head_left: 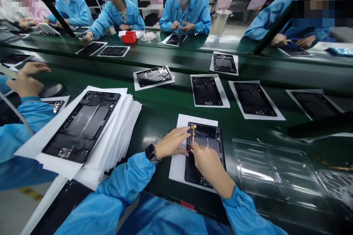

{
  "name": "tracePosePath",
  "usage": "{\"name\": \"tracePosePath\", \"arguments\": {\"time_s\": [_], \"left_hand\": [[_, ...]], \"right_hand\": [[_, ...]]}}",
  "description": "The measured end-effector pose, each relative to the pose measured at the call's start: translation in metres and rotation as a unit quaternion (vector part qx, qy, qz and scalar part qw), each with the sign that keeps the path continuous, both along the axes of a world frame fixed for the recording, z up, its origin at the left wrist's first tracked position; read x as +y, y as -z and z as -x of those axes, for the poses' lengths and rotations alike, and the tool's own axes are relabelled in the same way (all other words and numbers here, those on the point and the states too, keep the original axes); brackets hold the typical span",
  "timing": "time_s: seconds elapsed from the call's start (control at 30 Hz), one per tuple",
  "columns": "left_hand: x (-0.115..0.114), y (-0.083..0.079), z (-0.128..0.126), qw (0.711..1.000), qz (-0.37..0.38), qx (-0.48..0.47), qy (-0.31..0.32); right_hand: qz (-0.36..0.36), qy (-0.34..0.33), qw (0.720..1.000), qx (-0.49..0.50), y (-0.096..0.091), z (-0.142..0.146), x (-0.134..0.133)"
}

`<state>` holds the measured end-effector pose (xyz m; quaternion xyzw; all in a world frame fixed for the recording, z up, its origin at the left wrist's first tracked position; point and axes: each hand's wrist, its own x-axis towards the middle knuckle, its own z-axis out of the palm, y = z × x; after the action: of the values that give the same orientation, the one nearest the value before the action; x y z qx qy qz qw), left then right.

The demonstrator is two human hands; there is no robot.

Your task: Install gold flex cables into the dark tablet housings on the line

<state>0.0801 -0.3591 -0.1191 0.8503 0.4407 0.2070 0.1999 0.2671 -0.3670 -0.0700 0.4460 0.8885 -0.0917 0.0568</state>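
Note:
In front of me a black tablet housing (204, 142) lies on a white paper sheet (176, 170). An orange flex cable (193, 134) runs along the upper left of the housing. My right hand (212, 167) reaches over the housing, its thumb and forefinger pinched on the cable's lower end. My left hand (172, 142), with a watch (152, 153) at the wrist, rests at the housing's left edge. Its thumb and fingers are spread, the fingertips beside the cable's upper end. The right hand covers part of the housing.
At left a stack of white sheets (121, 128) carries another tablet housing (82, 126). A clear plastic tray (275, 169) lies at right. More housings on paper (206, 91) line the green bench (157, 108). A co-worker's hand (29, 80) is at far left; people in blue sit opposite.

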Motion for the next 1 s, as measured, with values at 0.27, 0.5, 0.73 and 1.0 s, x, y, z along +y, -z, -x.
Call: {"name": "tracePosePath", "arguments": {"time_s": [0.27,0.5,0.73,1.0], "left_hand": [[0.0,0.0,0.0,1.0,0.005,-0.001,-0.001],[-0.002,-0.001,-0.002,1.0,0.011,-0.001,-0.005],[0.029,-0.02,0.001,0.999,0.012,0.031,-0.019],[0.112,-0.028,-0.038,0.979,0.057,0.187,-0.055]], "right_hand": [[0.013,0.009,1.0,-0.009,0.0,-0.004,0.001],[0.019,0.0,1.0,0.025,0.001,0.009,0.01],[-0.04,0.084,0.976,0.195,0.004,-0.02,-0.007],[-0.052,0.246,0.889,0.383,0.019,-0.074,-0.068]]}}
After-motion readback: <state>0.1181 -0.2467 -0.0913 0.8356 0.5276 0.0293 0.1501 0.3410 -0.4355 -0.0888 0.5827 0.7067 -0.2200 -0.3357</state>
